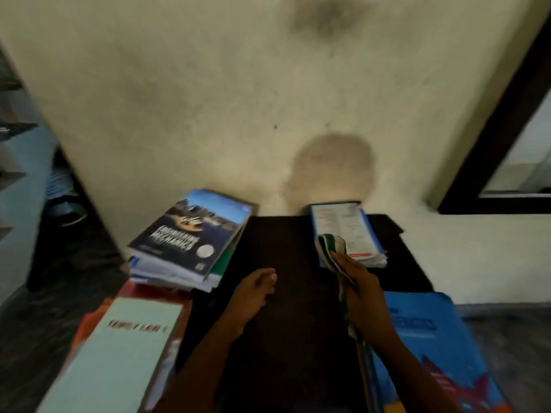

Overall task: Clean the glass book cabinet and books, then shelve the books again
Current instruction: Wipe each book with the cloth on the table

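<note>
Gripped in the right hand (362, 296) is a striped cloth (331, 248), green and white, whose free end is laid against the near edge of the white-backed book (347, 226) at the far right of the dark table (286, 338). The left hand (253, 293) is rested loosely on the tabletop between the piles, and nothing is held in it. The task is judged to be at the book-wiping stage. The books are out and spread over the table, and none can be seen shelved. Which of them have been wiped cannot be told. The cabinet itself is not clearly shown; blurred shelf-like shapes at the far left edge may be it, but this cannot be confirmed. An untidy stack (185, 248), topped by a dark mechanics title, is piled at the far left. A pale green book (119, 347) is lying at the near left and a large blue book (432, 338) at the near right. Behind the table a stained wall (208, 99) is seen, with a dark frame (504, 135) at the far right. The untidy stack appears to hang over the table's left edge, so a slip is judged possible when books are lifted from it.
</note>
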